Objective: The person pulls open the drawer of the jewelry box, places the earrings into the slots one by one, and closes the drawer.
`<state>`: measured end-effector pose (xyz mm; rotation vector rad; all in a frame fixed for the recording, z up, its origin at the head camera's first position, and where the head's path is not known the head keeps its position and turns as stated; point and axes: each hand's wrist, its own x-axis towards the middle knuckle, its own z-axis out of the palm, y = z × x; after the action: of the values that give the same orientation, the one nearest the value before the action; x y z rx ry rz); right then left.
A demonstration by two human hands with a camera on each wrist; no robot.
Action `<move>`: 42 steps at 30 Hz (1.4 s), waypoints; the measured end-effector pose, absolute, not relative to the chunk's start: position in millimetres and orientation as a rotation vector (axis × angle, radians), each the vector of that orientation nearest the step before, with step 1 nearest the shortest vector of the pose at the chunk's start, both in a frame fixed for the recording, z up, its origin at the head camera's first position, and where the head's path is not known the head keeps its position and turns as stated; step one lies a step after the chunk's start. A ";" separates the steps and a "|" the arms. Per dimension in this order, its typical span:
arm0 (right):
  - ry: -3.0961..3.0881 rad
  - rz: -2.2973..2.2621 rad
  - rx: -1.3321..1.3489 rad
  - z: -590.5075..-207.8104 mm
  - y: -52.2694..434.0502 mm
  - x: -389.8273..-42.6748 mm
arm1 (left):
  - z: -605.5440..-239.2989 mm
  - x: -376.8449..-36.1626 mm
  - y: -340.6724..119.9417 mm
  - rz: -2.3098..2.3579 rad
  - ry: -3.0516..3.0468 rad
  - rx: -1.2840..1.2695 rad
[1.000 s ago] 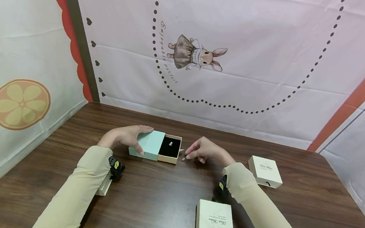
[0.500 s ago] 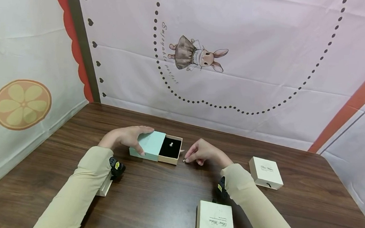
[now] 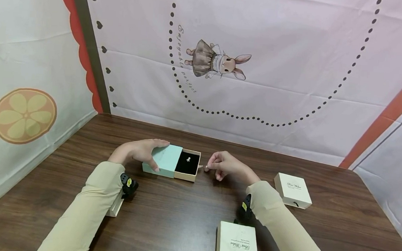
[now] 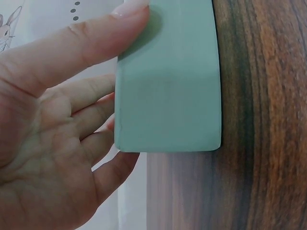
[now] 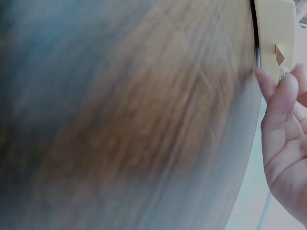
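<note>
My left hand grips the closed end of a pale teal jewellery box, thumb on the near side and fingers toward the far side. The left wrist view shows the box's plain end with the thumb laid over it. A cream drawer is slid partly out to the right, with a ribbon tab at its end. On its black pad sits a small silvery piece of jewellery. Just right of the drawer, my right hand pinches another tiny silvery piece of jewellery between thumb and fingertips.
A white lidded box stands right of my right arm, and another white box lies at the near edge. Part of a third white box shows beside my left sleeve. A printed cloth hangs behind the wooden table.
My right hand has lifted slightly away from the tabletop, bringing the tiny piece of jewellery up with it beside the ribbon tab. The left hand and the teal box have stayed put.
</note>
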<state>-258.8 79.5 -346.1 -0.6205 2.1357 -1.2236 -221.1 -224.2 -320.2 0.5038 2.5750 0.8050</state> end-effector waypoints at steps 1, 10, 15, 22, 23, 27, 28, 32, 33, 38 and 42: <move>2.144 -1.231 -0.607 -346.2 79.6 -259.0 | -320.1 -221.1 -224.1 0.805 2.575 0.504; 2.253 -1.252 -0.524 -346.2 78.9 -259.6 | -319.9 -220.8 -223.6 0.811 2.575 0.496; 2.244 -1.271 -0.535 -344.6 78.5 -258.9 | -319.7 -220.6 -223.7 0.820 2.572 0.495; 2.231 -1.284 -0.577 -343.6 78.3 -258.6 | -318.6 -219.5 -223.6 0.826 2.570 0.489; 2.224 -1.296 -0.574 -343.7 78.1 -258.7 | -318.5 -219.2 -223.5 0.829 2.569 0.484; 2.181 -1.353 -0.536 -343.9 76.4 -259.0 | -319.0 -218.9 -223.2 0.833 2.567 0.474; 2.167 -1.367 -0.527 -343.9 76.1 -258.9 | -319.4 -219.2 -223.2 0.835 2.565 0.469; 2.163 -1.393 -0.522 -343.9 74.4 -259.0 | -319.1 -219.7 -223.0 0.830 2.568 0.474; 2.176 -1.402 -0.522 -343.8 73.8 -258.9 | -318.8 -219.8 -223.0 0.828 2.569 0.477; 2.247 -1.457 -0.526 -344.3 71.2 -259.5 | -318.8 -220.3 -222.6 0.832 2.564 0.466; 2.269 -1.466 -0.557 -343.7 68.2 -259.3 | -319.3 -221.0 -223.1 0.827 2.566 0.463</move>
<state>-259.3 68.2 -343.7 -0.5572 2.2690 -1.4664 -221.0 -223.1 -319.3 0.4634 2.5665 0.8267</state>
